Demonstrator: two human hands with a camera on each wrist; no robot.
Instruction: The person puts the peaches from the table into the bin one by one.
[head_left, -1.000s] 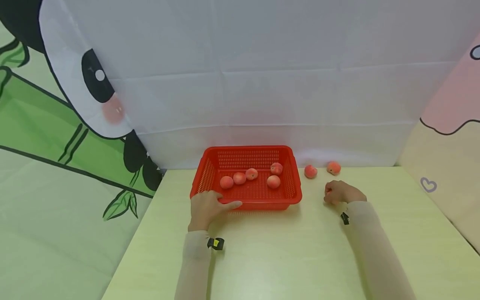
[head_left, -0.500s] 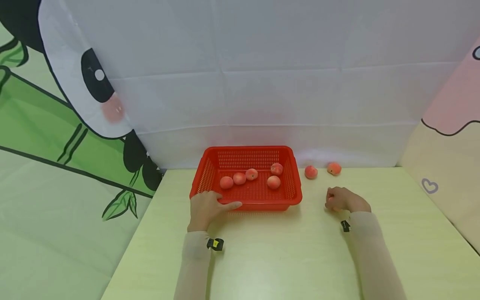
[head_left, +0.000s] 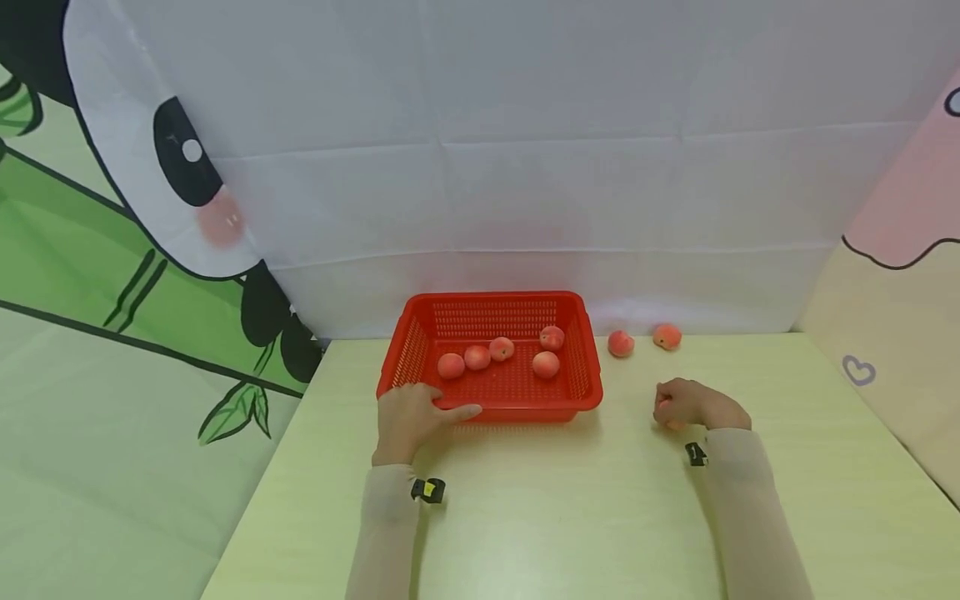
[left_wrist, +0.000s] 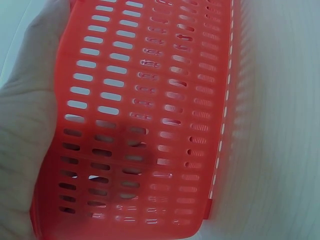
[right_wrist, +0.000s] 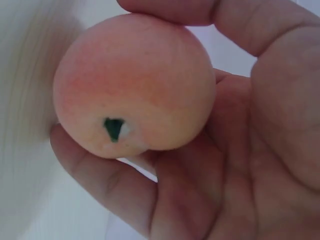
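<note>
A red plastic basket (head_left: 517, 414) stands on the table with several small pink-orange peaches inside, one of them a peach (head_left: 547, 364) toward its right side. My left hand (head_left: 408, 421) holds the basket's front left corner, thumb along the front rim; the left wrist view shows the slotted wall (left_wrist: 165, 90) beside the hand, with dark shapes behind the slots. Right of the basket, my right hand (head_left: 697, 403) grips another peach (right_wrist: 135, 85) between thumb and fingers, low over the table. That peach has a small dark green mark; from the head it is mostly covered by the hand.
Two loose peaches lie at the table's back edge, a redder peach (head_left: 621, 343) near the basket and an orange peach (head_left: 667, 337) further right. A white cloth (head_left: 525, 192) hangs behind the pale table (head_left: 570, 517). Printed cloth flanks both sides.
My right hand has drawn slightly back toward me and to the right, the peach still in its grip. The left hand and basket stay put.
</note>
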